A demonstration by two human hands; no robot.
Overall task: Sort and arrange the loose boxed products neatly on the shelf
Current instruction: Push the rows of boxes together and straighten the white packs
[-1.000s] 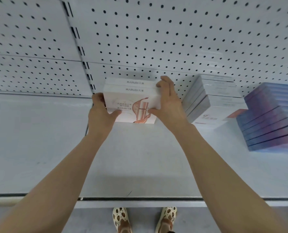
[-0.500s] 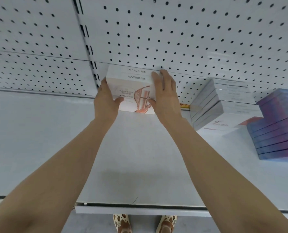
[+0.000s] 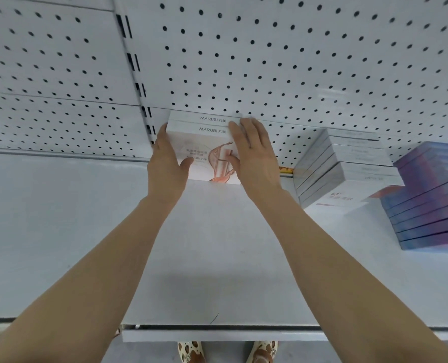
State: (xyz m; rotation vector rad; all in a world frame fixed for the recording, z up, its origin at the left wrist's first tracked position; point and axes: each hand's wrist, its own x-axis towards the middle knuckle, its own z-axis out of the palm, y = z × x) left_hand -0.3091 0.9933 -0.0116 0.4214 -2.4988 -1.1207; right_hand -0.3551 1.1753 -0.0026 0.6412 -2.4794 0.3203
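Two stacked white boxes (image 3: 204, 142) clasped between left hand (image 3: 166, 166) and right hand (image 3: 254, 155), flat fingers pressing both sides.

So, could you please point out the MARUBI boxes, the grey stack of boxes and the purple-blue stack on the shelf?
MARUBI boxes (image 3: 207, 142): head view, front face of the upper box, between the hands.
Grey stack of boxes (image 3: 322, 174): head view, left side of the stack.
Purple-blue stack (image 3: 432, 205): head view, side edges of the boxes.

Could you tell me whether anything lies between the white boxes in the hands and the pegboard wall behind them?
Nothing visible does. The two stacked white boxes sit with their far edge at the pegboard back wall, held between the left hand and right hand.
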